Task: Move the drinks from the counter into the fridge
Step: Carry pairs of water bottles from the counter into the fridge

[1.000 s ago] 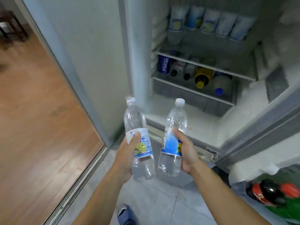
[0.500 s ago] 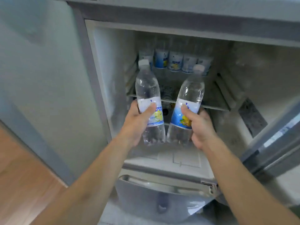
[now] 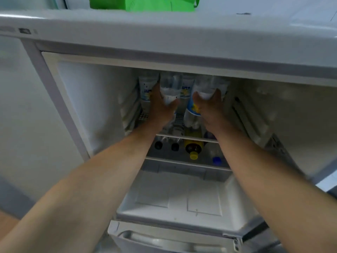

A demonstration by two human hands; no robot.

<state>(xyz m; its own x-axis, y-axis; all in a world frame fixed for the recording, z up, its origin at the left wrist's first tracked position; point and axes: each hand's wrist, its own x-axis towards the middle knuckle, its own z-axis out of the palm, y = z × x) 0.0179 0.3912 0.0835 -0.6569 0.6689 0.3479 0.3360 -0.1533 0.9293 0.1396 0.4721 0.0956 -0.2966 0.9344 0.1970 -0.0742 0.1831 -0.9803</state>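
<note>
1. The left hand [image 3: 161, 106] gripped a clear water bottle [image 3: 170, 88] by its label, upright, likely so that it would stand beside the row already on the upper shelf [image 3: 179, 117].
2. The right hand [image 3: 209, 108] held a second water bottle [image 3: 194, 106] the same way; both arms reached straight into the fridge [image 3: 94, 99].

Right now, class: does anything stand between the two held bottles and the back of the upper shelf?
Yes. Labelled bottles already stand along the back of the upper shelf, directly behind the left bottle and right bottle, limiting how deep either goes.
</note>
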